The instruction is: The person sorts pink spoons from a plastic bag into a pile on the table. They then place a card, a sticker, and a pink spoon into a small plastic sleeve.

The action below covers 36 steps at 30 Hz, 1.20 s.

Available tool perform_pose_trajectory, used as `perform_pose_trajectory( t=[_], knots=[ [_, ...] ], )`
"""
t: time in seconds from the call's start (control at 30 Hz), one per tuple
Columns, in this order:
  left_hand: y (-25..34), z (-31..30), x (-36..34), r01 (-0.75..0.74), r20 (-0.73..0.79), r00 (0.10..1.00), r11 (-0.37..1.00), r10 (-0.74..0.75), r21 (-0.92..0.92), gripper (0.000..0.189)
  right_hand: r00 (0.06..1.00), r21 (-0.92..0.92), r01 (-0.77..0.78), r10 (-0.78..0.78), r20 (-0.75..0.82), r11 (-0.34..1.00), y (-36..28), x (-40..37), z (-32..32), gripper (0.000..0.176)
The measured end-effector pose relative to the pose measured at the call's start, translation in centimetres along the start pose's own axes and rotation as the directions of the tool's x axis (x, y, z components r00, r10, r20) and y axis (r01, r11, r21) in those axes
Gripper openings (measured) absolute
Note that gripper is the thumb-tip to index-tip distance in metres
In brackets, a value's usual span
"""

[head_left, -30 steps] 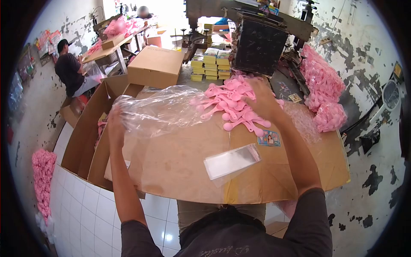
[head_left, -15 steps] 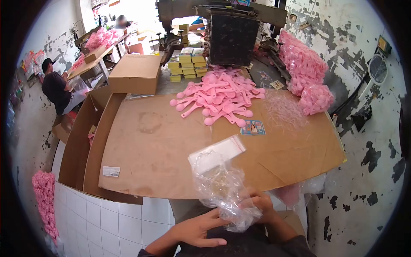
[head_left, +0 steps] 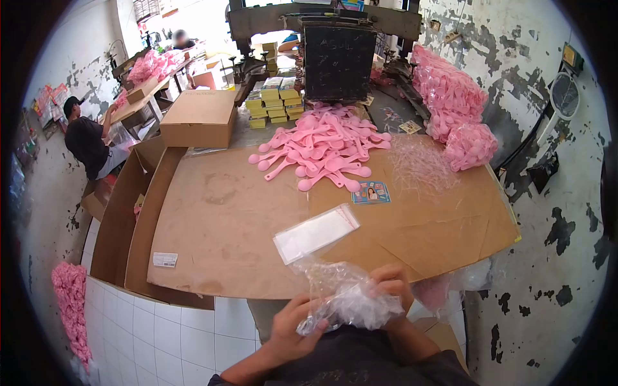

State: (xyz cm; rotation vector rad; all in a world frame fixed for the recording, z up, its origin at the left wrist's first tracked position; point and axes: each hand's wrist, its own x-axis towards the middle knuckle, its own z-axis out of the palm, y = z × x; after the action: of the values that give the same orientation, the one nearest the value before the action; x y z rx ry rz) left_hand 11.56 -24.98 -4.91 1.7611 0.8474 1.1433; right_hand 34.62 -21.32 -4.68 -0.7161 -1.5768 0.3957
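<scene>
The clear plastic bag (head_left: 351,297), crumpled and shiny, lies bunched between the left hand (head_left: 297,326) and right hand (head_left: 394,297), at the table's near edge. Both hands pinch it with bent fingers. Beyond them lie flat white sleeves (head_left: 315,233) and pink spoons (head_left: 322,145).

Crumpled clear plastic bag (head_left: 351,296), bunched at the cardboard's near edge

Label (head_left: 165,259) txt too sm. to read, torso (head_left: 347,360) cut @ btm.
</scene>
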Motion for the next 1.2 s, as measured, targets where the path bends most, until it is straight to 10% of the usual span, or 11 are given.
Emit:
perform_pose_trajectory(
  t=[0.07,0.17,0.3,0.33,0.43,0.57,0.67,0.77,0.87,1.07,1.2],
  knots=[
    [0.1,2.5,0.7,-0.051,-0.038,0.998,0.998,0.052,0.023,0.058,0.982,-0.217,0.026,-0.066,-0.179,0.976,0.7,-1.2,1.2,0.038],
    [0.3,5.1,1.6,-0.137,-0.007,0.99,0.976,0.141,0.171,0.06,0.98,-0.287,0.168,-0.191,-0.053,0.943,0.9,-1.2,2.8,0.038],
    [0.1,2.7,2.6,0.112,-0.218,0.969,0.993,-0.117,-0.038,0.033,0.939,-0.032,0.167,-0.149,0.309,0.985,0.2,0.5,3.3,0.052],
    [-1.7,2.4,3.0,-0.071,-0.323,0.941,0.992,0.102,0.105,0.032,0.906,0.069,0.071,-0.093,0.412,0.995,-0.4,1.4,2.0,0.055],
    [-3.7,0.3,2.0,-0.048,-0.37,0.924,0.991,0.092,0.127,0.035,0.774,0.274,-0.049,-0.137,0.618,0.96,0.0,3.5,-2.0,0.054],
    [-4.3,-1.4,1.5,-0.006,0.052,0.998,0.883,0.035,-0.47,0.045,0.945,0.503,-0.32,0.304,0.116,0.803,1.6,2.6,-0.6,0.076],
    [-3.0,-1.5,3.3,-0.001,0.224,0.971,0.936,0.086,-0.353,0.042,0.732,0.558,-0.657,0.254,0.632,0.506,3.3,1.4,-1.9,0.082],
    [-3.3,-1.6,3.7,0.014,0.261,0.961,0.922,0.095,-0.387,0.043,0.664,0.546,-0.735,0.259,0.702,0.402,4.2,-0.1,-1.6,0.072],
    [-3.6,-2.3,3.2,0.055,0.228,0.973,0.929,0.032,-0.367,0.046,0.847,0.781,-0.504,0.034,0.531,0.37,6.6,0.7,-0.3,0.061],
    [-4.0,-3.1,3.7,-0.038,0.121,0.99,0.962,0.073,-0.27,0.047,0.836,0.805,-0.548,0.122,0.535,0.225,5.5,1.6,-0.3,0.054],
    [-4.0,-2.5,3.9,-0.129,-0.07,0.991,0.973,0.118,-0.191,0.049,0.525,0.625,-0.78,0.507,0.684,-0.035,3.2,2.6,-0.8,0.055]
  ],
)
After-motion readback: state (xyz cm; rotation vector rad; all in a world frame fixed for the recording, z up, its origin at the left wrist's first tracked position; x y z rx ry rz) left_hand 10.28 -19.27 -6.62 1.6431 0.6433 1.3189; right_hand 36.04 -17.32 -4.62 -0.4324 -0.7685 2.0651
